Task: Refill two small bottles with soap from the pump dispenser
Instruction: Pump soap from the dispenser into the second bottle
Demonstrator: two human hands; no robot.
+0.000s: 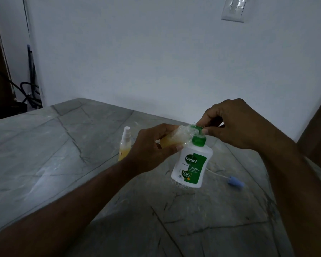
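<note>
Clear small bottle [176, 138] between left fingers [179, 147], tilted

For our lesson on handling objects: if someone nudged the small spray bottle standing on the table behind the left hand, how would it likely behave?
The small spray bottle is tall and narrow on a small base, so it would probably tip rather than slide. Once down, its round body would likely roll on the smooth stone table. Only its lower part shows yellow liquid, so it is probably light.
</note>
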